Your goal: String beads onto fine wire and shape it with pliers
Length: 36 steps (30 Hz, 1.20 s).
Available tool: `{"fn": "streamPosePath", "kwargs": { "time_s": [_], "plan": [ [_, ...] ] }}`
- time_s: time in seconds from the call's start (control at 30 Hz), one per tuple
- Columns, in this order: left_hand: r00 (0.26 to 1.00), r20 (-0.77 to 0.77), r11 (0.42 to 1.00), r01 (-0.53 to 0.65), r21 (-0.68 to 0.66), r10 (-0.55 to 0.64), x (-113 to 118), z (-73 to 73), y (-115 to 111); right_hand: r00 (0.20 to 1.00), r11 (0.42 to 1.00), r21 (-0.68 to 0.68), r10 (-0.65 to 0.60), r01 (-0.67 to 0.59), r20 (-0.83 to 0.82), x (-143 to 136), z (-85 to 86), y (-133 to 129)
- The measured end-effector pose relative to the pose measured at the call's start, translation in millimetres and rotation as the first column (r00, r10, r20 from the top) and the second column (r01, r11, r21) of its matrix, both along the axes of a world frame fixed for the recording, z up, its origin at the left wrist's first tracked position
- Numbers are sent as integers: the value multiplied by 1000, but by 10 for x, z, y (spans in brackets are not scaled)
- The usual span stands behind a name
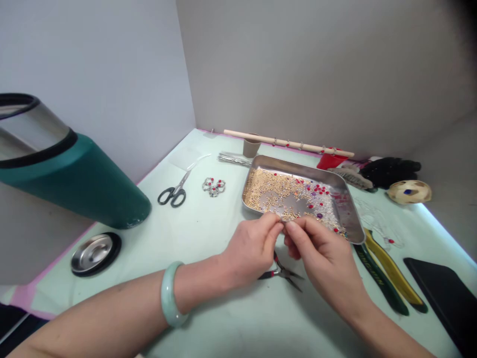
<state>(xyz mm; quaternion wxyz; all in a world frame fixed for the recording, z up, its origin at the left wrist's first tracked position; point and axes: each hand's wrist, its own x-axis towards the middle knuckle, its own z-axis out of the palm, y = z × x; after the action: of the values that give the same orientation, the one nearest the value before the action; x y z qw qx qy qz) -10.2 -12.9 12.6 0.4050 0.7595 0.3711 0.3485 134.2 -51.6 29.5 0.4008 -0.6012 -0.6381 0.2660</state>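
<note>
My left hand [253, 246], with a pale green bangle [172, 294] on its wrist, is closed in a pinch. Just to its right, my right hand [320, 253] pinches too, thumb against fingers. The fingertips of both almost meet at the near rim of a metal tray [352, 209]. Whatever they hold is too small to make out. Gold beads [261, 184], clear beads and red beads [321, 189] lie spread in the tray. Small pliers [285, 273] rest with jaws apart on the table below my hands, partly hidden by the left one.
A tall green bottle [93, 184] and its lid [95, 253] stand left. Scissors [175, 193], a beaded wire piece [214, 186], wires [234, 159], a cup [251, 146] and a wooden stick [261, 137] lie beyond. Green-yellow pliers [391, 271] and a black flat object [443, 293] are right.
</note>
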Motion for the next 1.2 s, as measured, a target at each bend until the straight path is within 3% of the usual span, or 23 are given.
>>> {"fn": "streamPosePath", "kwargs": {
  "time_s": [0.13,0.23,0.37,0.5,0.93,1.1,1.2],
  "plan": [
    [984,170,966,93,-240,-53,-4,23,52,975,995,99,-7,-16,221,116,73,64],
    [938,340,898,207,-389,-68,0,7,97,969,997,79,6,-26,246,179,106,90],
    [888,452,820,321,-475,-86,9,-29,125,976,988,152,-8,-26,218,199,119,93],
    [886,451,803,348,-484,-113,7,-33,125,978,975,204,44,-86,206,210,117,104],
    [891,418,834,361,-417,-177,9,0,107,967,941,275,143,-199,210,230,109,152],
    [918,384,851,279,-444,-101,-1,19,96,973,981,141,104,-135,207,226,79,158],
    [912,401,846,277,-455,-83,-9,31,103,968,981,21,185,-191,172,234,83,160]
  ]
}}
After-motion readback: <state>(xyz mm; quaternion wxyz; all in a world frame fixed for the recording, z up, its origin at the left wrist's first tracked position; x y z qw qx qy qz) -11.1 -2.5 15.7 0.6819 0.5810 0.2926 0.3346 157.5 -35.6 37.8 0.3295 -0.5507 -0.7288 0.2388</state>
